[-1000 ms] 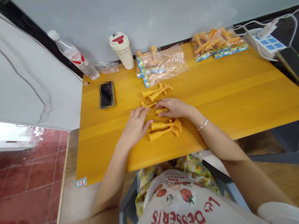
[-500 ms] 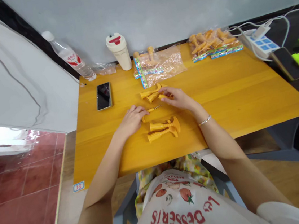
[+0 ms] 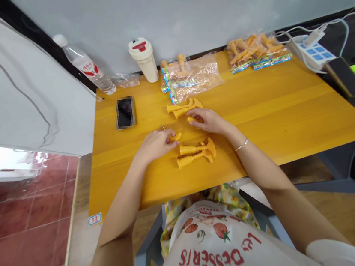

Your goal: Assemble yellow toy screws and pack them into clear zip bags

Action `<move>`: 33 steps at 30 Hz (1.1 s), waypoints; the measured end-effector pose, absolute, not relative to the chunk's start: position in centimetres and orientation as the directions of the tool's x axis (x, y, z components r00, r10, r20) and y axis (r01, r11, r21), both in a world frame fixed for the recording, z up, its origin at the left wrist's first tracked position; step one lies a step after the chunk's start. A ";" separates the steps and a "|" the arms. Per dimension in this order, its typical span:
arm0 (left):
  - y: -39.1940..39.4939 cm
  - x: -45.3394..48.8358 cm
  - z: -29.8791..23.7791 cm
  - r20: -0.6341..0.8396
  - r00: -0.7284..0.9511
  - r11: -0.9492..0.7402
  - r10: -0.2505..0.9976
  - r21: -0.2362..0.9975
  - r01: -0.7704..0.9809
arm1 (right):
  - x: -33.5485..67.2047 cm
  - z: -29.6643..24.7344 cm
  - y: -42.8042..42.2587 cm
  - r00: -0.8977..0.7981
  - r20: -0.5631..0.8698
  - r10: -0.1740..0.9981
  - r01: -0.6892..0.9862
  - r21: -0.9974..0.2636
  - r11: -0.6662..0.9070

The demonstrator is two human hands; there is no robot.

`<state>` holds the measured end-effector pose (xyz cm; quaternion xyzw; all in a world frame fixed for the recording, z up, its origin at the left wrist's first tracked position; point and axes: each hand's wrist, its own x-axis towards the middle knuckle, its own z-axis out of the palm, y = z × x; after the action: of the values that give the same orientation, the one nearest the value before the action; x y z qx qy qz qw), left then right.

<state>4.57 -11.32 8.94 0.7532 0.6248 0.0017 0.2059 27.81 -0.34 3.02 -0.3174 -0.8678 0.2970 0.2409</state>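
My left hand rests on the yellow wooden table, with a small orange plastic piece sticking out from under its fingertips. My right hand has its fingers curled over a second short orange piece. Above the hands lies a pair of orange plastic toy parts, flared at one end. Another such pair lies just below, between my hands and the table's near edge. A tiny metal bit sits just beyond my left hand.
Transparent bags of orange parts lie along the back edge, near a cream cup and a water bottle. A blurred phone lies at the left. A power strip with cables sits at the back right.
My right hand has drawn back toward me from the upper pair. The thin rod by my left hand no longer shows, and a small orange piece now sticks out at those fingertips.
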 end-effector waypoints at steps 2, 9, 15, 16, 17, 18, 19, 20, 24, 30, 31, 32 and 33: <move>-10.0 6.4 8.9 -0.269 0.182 -0.118 0.946 0.237 0.964 | 28.0 3.1 -0.1 -0.656 0.242 0.715 0.416 -0.674 0.610; -4.5 12.0 7.2 -0.291 0.090 -0.027 0.952 0.213 0.977 | 28.6 3.1 1.0 -0.431 0.331 0.840 0.443 -0.733 0.516; -3.1 11.6 7.8 -0.173 0.122 -0.050 0.977 0.369 0.928 | 29.2 2.4 2.1 -0.195 0.337 0.921 0.400 -0.830 0.388; -2.9 11.3 7.8 -0.099 0.118 -0.074 0.988 0.367 0.927 | 29.2 2.3 2.2 -0.174 0.335 0.926 0.396 -0.837 0.378; -2.7 10.9 7.7 -0.018 0.115 -0.101 0.993 0.352 0.931 | 29.3 2.3 2.3 -0.162 0.335 0.928 0.392 -0.841 0.372; -2.4 10.6 7.5 0.051 0.120 -0.130 0.991 0.324 0.937 | 29.3 2.3 2.4 -0.156 0.335 0.929 0.388 -0.844 0.370; -2.2 10.3 7.2 0.096 0.137 -0.159 0.986 0.291 0.943 | 29.2 2.2 2.4 -0.154 0.333 0.930 0.385 -0.847 0.367; -2.1 10.0 6.9 0.115 0.161 -0.186 0.980 0.261 0.947 | 29.2 2.2 2.4 -0.154 0.329 0.932 0.380 -0.851 0.364; -2.6 9.0 5.5 0.058 0.245 -0.252 0.968 0.235 0.939 | 29.1 2.1 2.4 -0.151 0.317 0.936 0.350 -0.869 0.351; -4.2 7.6 5.0 0.082 0.269 -0.281 0.960 0.296 0.913 | 28.8 1.6 2.4 -0.172 0.334 0.927 0.343 -0.862 0.374; -4.3 7.4 5.0 0.067 0.266 -0.273 0.962 0.290 0.917 | 28.7 1.5 2.3 -0.177 0.330 0.927 0.347 -0.861 0.373; -4.3 7.2 5.1 0.043 0.265 -0.266 0.963 0.283 0.922 | 28.7 1.5 2.3 -0.185 0.324 0.928 0.348 -0.861 0.370; -4.3 7.1 5.2 0.021 0.268 -0.263 0.963 0.281 0.923 | 28.7 1.5 2.3 -0.193 0.317 0.928 0.347 -0.863 0.367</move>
<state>7.09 -4.35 5.22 0.7890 0.5977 0.0942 0.1067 28.65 2.28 1.46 -0.4563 -0.6990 0.3289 0.4416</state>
